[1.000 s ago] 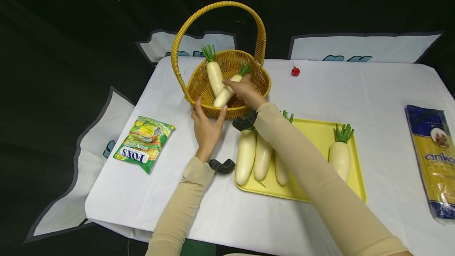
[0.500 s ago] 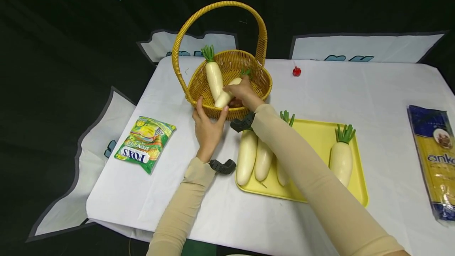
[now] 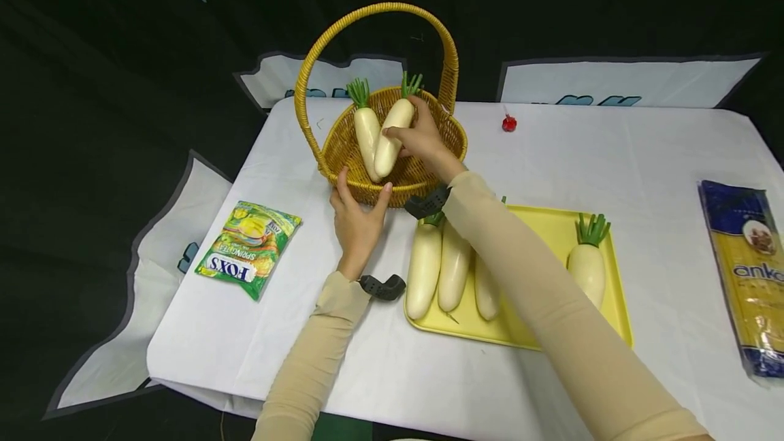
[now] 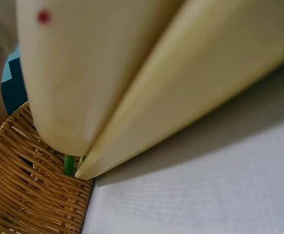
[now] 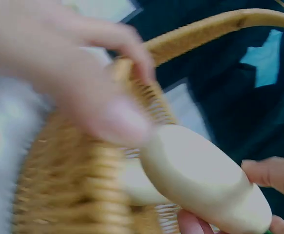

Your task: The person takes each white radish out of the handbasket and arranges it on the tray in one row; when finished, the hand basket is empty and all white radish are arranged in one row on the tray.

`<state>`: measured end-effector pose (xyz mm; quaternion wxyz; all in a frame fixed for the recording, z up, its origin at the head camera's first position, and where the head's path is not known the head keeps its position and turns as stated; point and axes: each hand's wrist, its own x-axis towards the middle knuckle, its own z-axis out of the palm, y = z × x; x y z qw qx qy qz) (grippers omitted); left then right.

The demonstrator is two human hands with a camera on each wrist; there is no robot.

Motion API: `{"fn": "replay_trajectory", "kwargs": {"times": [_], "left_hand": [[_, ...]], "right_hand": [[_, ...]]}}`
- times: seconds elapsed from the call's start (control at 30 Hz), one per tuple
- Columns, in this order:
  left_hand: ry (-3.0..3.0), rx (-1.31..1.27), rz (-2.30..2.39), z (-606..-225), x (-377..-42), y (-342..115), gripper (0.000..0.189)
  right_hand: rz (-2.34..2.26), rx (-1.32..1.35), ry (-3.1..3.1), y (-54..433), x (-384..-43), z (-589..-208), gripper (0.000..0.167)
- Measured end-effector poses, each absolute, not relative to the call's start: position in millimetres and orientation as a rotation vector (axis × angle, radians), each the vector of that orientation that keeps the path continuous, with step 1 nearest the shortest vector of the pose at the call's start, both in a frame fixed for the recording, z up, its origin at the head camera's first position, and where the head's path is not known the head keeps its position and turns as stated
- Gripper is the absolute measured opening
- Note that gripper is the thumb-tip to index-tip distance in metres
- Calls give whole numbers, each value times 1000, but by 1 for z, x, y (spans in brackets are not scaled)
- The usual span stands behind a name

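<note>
In the head view, my right hand [image 3: 422, 131] holds a white daikon radish [image 3: 394, 131] with green stalks, tilted inside the wicker basket [image 3: 367, 194]. Another daikon [image 3: 367, 135] lies against it on the left, stalks over the far rim. My left hand [image 3: 358, 226] holds the basket's near rim, thumb and forefinger spread. From the right wrist view, fingers [image 5: 273, 173] pinch the held daikon [image 5: 195, 170], while my left hand [image 5: 83, 73] is blurred at the rim. The left wrist view shows the basket's outer wall [image 4: 39, 195] behind large pale shapes.
Right of the basket, a yellow tray [image 3: 539, 223] bears several daikons, partly hidden by my right sleeve. A green FOX'S packet [image 3: 251, 243] lies left, a yellow-and-blue packet [image 3: 747, 271] far right. A small red object [image 3: 509, 123] sits near the back edge. The basket's tall handle [image 3: 392, 7] arches overhead.
My right hand has shifted the held daikon more upright, its stalks moving up and left toward the far rim, closer alongside the other daikon. The left hand has stayed at the near rim.
</note>
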<state>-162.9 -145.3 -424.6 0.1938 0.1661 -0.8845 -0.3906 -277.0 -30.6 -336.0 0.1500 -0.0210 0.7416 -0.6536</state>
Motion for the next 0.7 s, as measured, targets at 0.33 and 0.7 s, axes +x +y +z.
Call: {"fn": "replay_trajectory", "kwargs": {"times": [0.33,0.7], "left_hand": [[-2494,456,-1104,-426,-162,-144,88],[-2493,434,-1080,-425,-161,-146,86]], "right_hand": [[-1643,-399,2209,19,-267,-295,76],[-1297,-341,2375,128,-198,-288,80]]}}
